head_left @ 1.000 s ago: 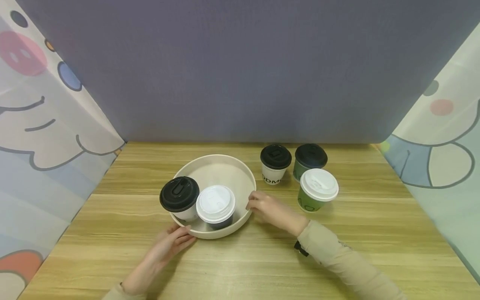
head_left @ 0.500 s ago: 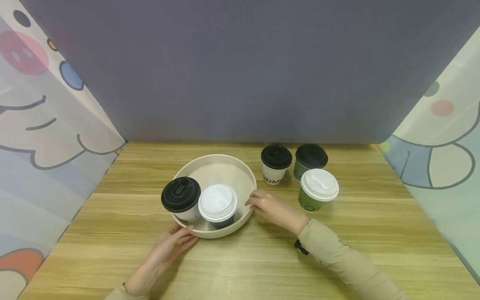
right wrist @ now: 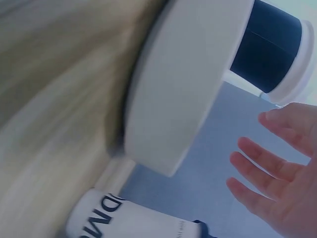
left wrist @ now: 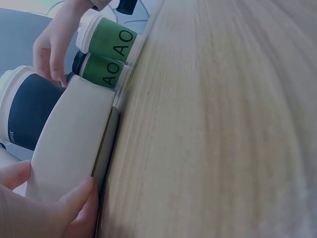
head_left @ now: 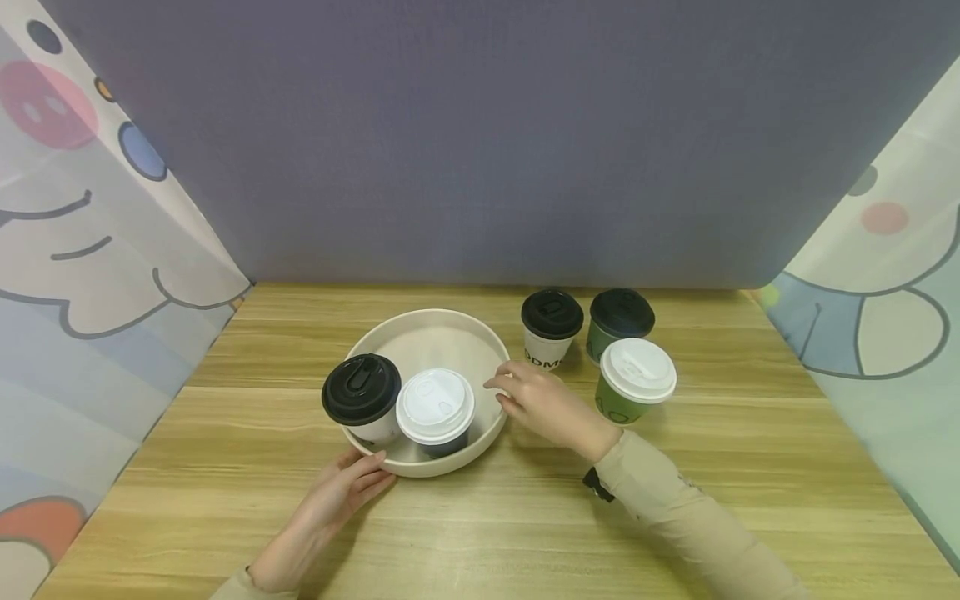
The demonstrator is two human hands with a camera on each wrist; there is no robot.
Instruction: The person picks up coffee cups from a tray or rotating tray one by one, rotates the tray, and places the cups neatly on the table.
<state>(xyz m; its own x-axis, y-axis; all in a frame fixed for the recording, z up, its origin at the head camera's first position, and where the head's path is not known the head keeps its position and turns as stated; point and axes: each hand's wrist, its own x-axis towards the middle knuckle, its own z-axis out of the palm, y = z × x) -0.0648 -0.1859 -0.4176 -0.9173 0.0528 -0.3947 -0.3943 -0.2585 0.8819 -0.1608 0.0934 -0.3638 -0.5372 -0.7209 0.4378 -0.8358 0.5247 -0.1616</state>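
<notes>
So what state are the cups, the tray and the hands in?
Round cream tray: open side up
Left black-lidded white coffee cup: covered, inside tray
White-lidded dark coffee cup: covered, inside tray
Right black-lidded white coffee cup: covered, upright, outside tray
Black-lidded green coffee cup: covered, upright
White-lidded green coffee cup: covered, upright
Left hand: grips the tray
Right hand: fingers apart, holding nothing

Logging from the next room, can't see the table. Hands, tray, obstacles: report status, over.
Left hand gripping tray rim. Right hand empty, fingers apart, by tray's right side. Two lidded cups in tray. Three more cups close on its right.
</notes>
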